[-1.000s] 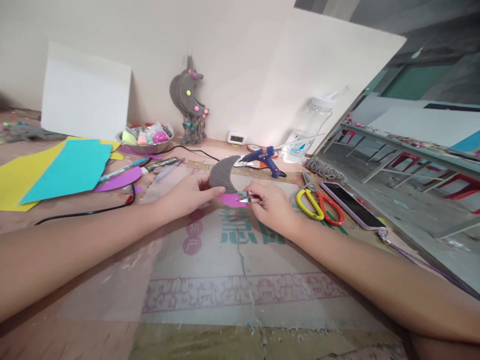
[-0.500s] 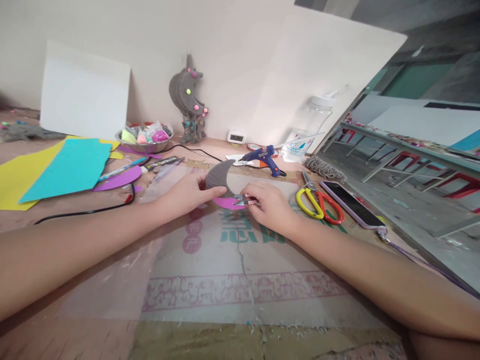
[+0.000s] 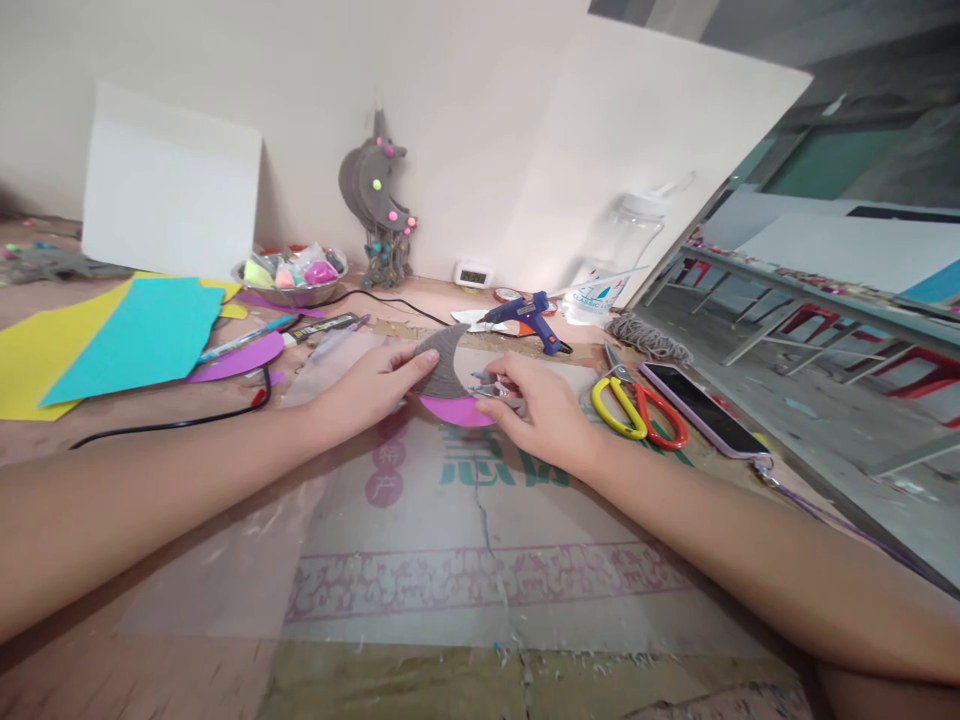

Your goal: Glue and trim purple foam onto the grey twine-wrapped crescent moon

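My left hand (image 3: 367, 385) pinches a grey yarn-wrapped crescent (image 3: 444, 366) by its left edge, holding it tilted just above the table. My right hand (image 3: 541, 410) is closed round small thread snips (image 3: 489, 388), whose tips point at the crescent's lower right end. A magenta paper crescent (image 3: 457, 410) lies flat on the table right under both. All of this sits on a clear plastic sheet (image 3: 420, 560) spread over printed cardboard.
Yellow and red scissors (image 3: 637, 408) and a phone (image 3: 701, 408) lie right of my right hand. A blue glue gun (image 3: 529, 318), grey twine (image 3: 649, 338) and a plastic jar (image 3: 619, 262) stand behind. Coloured paper sheets (image 3: 112, 340), a bowl (image 3: 291, 278) and a black cable (image 3: 172, 425) are to the left.
My left hand turned the grey crescent so its point now faces up and right. The snips moved up against its lower end, and more of the magenta piece shows.
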### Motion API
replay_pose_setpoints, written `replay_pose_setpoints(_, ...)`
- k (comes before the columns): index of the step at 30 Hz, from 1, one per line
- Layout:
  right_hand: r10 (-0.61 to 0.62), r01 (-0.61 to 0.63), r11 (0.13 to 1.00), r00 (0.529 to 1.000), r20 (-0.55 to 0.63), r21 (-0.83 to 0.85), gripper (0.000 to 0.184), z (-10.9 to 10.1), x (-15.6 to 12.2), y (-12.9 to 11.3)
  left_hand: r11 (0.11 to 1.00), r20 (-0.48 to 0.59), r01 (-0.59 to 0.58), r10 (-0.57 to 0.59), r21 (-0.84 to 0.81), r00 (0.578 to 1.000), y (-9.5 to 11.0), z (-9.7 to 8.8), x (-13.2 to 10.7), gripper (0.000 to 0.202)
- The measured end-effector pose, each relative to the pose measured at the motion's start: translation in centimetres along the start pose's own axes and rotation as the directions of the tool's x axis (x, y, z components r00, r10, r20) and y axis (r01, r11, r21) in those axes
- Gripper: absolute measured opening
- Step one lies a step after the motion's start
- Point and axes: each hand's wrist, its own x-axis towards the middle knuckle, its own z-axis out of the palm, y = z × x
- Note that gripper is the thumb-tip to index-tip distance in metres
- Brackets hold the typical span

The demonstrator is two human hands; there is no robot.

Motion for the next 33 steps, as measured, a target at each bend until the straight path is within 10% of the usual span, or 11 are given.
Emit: replay_pose_setpoints(33, -0.036, 0.036, 0.998, 0.999, 0.002, -0.045, 0.026, 0.3, 0.18, 0.18, 0.998, 0.088, -0.023, 0.018, 0.061, 0.996, -0.42, 0.04, -0.2, 0.041)
